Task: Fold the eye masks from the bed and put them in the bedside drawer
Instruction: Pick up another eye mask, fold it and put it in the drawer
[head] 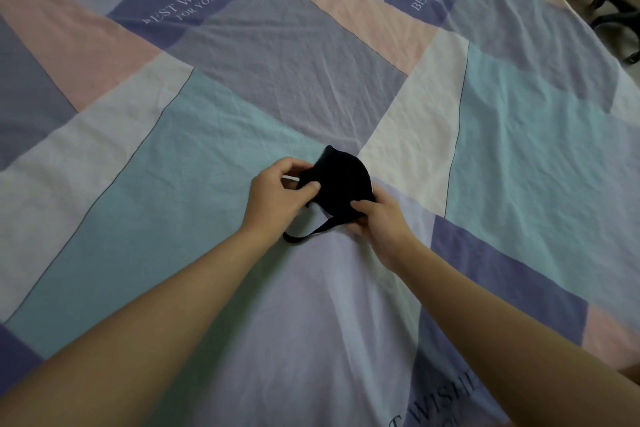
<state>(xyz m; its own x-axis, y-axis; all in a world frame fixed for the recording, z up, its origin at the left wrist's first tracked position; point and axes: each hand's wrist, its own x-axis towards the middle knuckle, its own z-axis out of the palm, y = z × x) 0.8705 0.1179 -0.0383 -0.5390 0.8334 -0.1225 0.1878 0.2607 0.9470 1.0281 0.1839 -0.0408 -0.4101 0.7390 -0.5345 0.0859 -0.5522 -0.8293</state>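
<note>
A black eye mask [341,180] is held just above the bed sheet [207,135] near the middle of the view, folded into a rounded half shape. My left hand [277,198] pinches its left edge between thumb and fingers. My right hand [381,222] grips its lower right corner. The mask's black strap [308,232] hangs down in a loop between my hands and trails onto the sheet. The bedside drawer is not in view.
The bed is covered by a patchwork sheet of blue, pink, teal and white panels with printed lettering. A dark chair base [616,21] stands on the floor past the bed's far right edge.
</note>
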